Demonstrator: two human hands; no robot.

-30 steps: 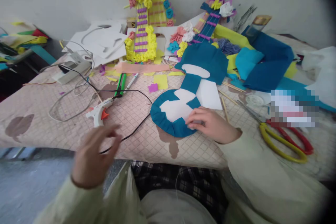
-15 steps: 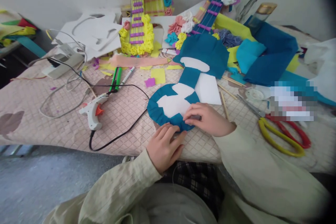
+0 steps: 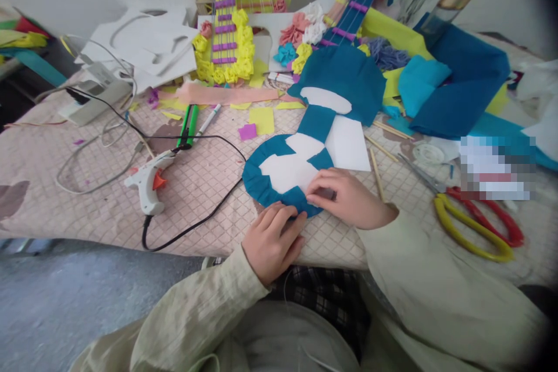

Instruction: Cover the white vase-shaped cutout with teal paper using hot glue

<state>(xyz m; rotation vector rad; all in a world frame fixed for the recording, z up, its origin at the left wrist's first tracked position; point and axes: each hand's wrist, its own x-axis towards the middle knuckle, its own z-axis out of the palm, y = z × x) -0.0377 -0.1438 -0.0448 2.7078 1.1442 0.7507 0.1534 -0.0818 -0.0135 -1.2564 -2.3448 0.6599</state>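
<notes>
A: Workpiece and location?

B: A white, round-ended flat form edged with pleated dark-teal paper [image 3: 285, 171]. It lies near the front edge of a pale pink quilted tablecloth [image 3: 226, 203]. A dark-teal band [image 3: 317, 123] runs from its far side to a broad dark-teal paper section [image 3: 342, 72] with a white oval opening.

A: State of the hands?

B: Left hand [image 3: 272, 238]: fingers bent, tips at the near rim of the form. Right hand [image 3: 349, 197]: thumb and forefinger close together, tips on the teal edging at the near right. Whether either grips the paper, cannot tell.

A: Items nearby?

B: To the left, a white glue gun with an orange trigger [image 3: 150, 183] lies on its side; its black cable [image 3: 204, 218] loops toward the form and reaches its left rim. Beyond the gun, a green-handled tool [image 3: 188, 128] lies just beside a slim white pen [image 3: 208, 120]. Well to the right, scissors with one yellow and one red handle [image 3: 475, 232] lie with blades parted slightly or shut, unclear.
</notes>
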